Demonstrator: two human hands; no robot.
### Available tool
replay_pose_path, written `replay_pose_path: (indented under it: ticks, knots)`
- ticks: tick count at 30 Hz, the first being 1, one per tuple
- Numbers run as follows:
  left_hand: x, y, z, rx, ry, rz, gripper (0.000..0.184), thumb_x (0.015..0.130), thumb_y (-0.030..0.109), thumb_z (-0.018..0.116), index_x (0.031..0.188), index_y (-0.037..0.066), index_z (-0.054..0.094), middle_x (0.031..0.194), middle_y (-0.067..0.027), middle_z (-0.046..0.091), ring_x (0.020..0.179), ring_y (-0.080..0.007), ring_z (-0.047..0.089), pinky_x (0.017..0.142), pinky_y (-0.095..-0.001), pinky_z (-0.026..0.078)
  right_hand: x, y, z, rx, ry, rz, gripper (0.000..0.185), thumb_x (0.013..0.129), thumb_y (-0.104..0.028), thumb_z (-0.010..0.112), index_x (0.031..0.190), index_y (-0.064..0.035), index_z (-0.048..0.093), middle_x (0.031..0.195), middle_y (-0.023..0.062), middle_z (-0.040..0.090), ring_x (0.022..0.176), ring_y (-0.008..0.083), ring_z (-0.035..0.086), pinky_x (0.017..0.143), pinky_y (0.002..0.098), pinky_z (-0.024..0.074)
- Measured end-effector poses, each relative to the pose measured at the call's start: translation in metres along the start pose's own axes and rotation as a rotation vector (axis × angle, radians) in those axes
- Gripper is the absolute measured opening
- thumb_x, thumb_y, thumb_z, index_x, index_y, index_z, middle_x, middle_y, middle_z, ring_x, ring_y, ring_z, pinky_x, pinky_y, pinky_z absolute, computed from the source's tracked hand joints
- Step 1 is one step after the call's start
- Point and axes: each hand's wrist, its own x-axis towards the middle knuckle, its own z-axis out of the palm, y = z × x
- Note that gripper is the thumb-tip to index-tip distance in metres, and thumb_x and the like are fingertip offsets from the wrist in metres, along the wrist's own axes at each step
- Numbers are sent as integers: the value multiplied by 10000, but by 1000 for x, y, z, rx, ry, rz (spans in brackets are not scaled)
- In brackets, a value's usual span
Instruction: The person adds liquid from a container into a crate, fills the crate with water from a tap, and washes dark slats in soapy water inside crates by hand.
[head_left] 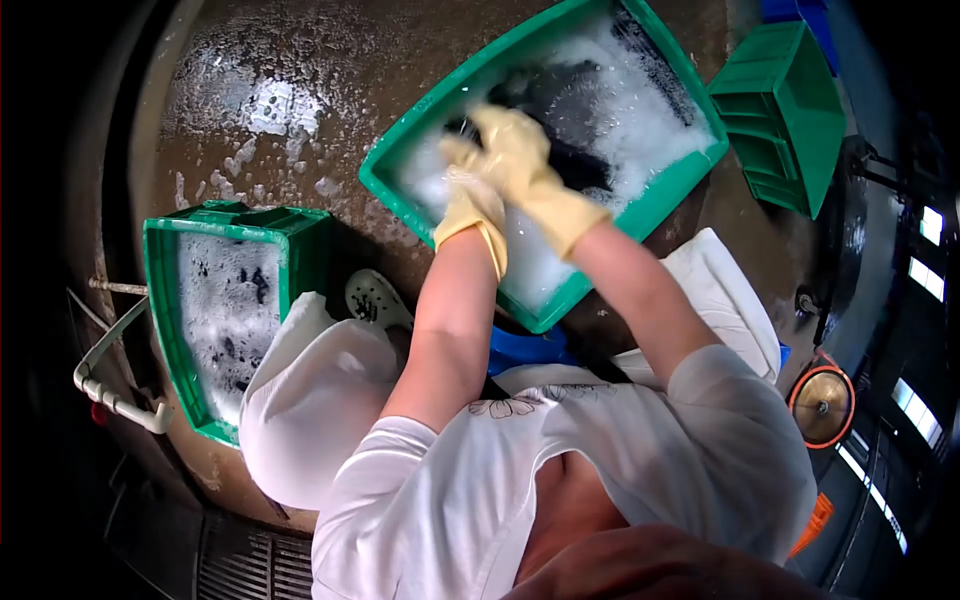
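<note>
Both my hands wear pale yellow rubber gloves and meet over the near-left part of a large green tub (440, 107). My left hand (470, 190) has its wrist at the tub's near side, with wet foam on the glove. Against it, slightly farther in, is my right hand (513, 150); motion smears the fingers of both. A small dark patch shows beside the fingertips, and I cannot make out whether it is held. White suds (645, 125) fill much of the tub, around a dark area (580, 165) that may be water or something submerged.
A smaller green crate (160, 300) with foamy water stands at the left. Another green crate (785, 110) lies tipped at the upper right. Foam spots the wet brown floor (270, 110). White pipe (120, 400) and a floor grate (255, 565) are at lower left, an orange-rimmed wheel (823, 407) at right.
</note>
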Motion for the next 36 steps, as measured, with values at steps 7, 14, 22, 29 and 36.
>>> replay_pose_path:
  ticks: [7, 14, 22, 29, 36]
  knots:
    - [28, 30, -34, -1157, 31, -486, 601, 1072, 511, 451, 1507, 99, 502, 1498, -136, 557, 1363, -314, 513, 1153, -446, 400, 35, 29, 10, -23, 263, 46, 653, 853, -650, 690, 926, -1, 684, 937, 233, 702, 923, 445, 654, 828, 540, 510]
    - [-17, -9, 26, 297, -21, 31, 566, 1103, 479, 378, 1522, 114, 485, 1508, -109, 554, 1358, -314, 520, 1175, -461, 386, 13, 16, 26, -111, 311, -37, 671, 953, -545, 637, 1309, 24, 625, 1394, 268, 597, 1319, 439, 536, 1127, 473, 427]
    - [-105, -76, 28, 1103, 788, 222, 607, 1129, 479, 275, 1516, 64, 491, 1452, -128, 585, 1293, -284, 562, 1147, -352, 414, -12, 161, -35, -347, 477, 62, 706, 930, -581, 651, 1363, -24, 613, 1376, 200, 638, 1283, 387, 571, 1084, 484, 452]
    - [-74, -84, -33, 880, 432, 112, 605, 1128, 475, 283, 1516, 59, 489, 1447, -137, 586, 1282, -289, 570, 1140, -357, 423, -64, 161, 31, 706, 174, 919, 711, 982, -640, 506, 1262, -9, 675, 1208, 261, 700, 1211, 395, 612, 1035, 462, 455]
    - [-78, -76, -31, 896, 392, 102, 603, 1126, 470, 291, 1515, 53, 487, 1441, -145, 588, 1271, -295, 578, 1132, -363, 433, -73, 73, -11, -172, -82, 555, 1155, 835, -808, 598, 1632, -51, 241, 1627, 257, 355, 1494, 423, 359, 1210, 511, 333]
